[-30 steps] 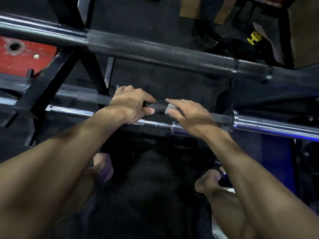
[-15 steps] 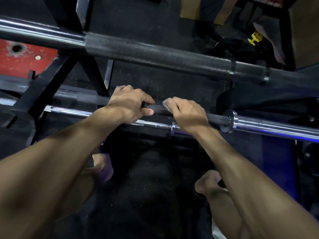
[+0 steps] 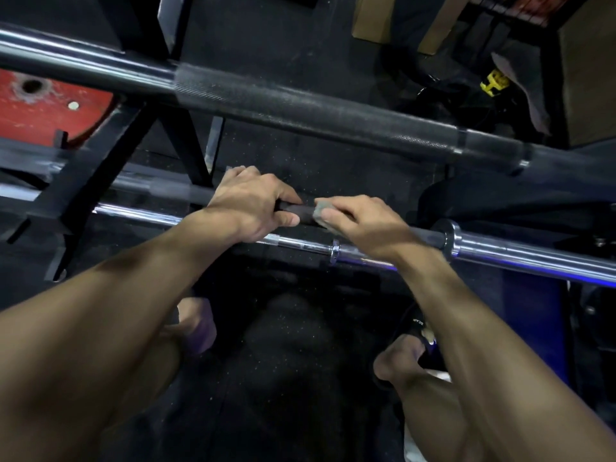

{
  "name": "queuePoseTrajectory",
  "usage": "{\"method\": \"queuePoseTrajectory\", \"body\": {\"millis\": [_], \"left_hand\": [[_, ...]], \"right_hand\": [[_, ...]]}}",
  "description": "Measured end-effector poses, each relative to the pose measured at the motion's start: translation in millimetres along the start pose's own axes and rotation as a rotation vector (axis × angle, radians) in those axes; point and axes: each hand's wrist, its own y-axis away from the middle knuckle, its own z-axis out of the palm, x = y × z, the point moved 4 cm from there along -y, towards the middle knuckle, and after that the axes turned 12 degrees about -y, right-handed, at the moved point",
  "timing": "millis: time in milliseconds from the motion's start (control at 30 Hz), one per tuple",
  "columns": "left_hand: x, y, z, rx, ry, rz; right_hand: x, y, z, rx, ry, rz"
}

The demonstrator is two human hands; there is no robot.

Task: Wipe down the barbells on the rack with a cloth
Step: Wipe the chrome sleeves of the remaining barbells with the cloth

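Note:
A dark barbell (image 3: 430, 233) with a chrome sleeve runs left to right across the middle of the head view. My left hand (image 3: 253, 205) grips its shaft. Just to the right, my right hand (image 3: 363, 225) wraps a small grey cloth (image 3: 320, 211) around the same shaft; only a corner of the cloth shows by the thumb. A thinner chrome barbell (image 3: 300, 244) lies just below and in front. A thick black knurled barbell (image 3: 316, 111) crosses higher up, closer to the camera.
Black rack struts (image 3: 100, 171) stand at the left, with a red weight plate (image 3: 43, 108) behind them. My knees and feet are below on dark rubber flooring (image 3: 293, 361). Wooden boxes (image 3: 586, 61) and a yellow clip (image 3: 493, 82) sit at the upper right.
My right hand with the cloth slid left along the shaft toward my left hand, then back slightly right. My left hand has kept its grip in place.

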Motion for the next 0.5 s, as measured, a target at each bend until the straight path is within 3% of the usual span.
{"method": "queuePoseTrajectory", "body": {"millis": [333, 500], "left_hand": [[0.7, -0.4, 1.2, 0.022, -0.009, 0.009], [-1.3, -1.5, 1.0, 0.014, 0.001, 0.019]], "right_hand": [[-19.0, -22.3, 20.8, -0.011, 0.103, -0.023], [19.5, -0.9, -16.0, -0.053, 0.013, 0.087]]}}
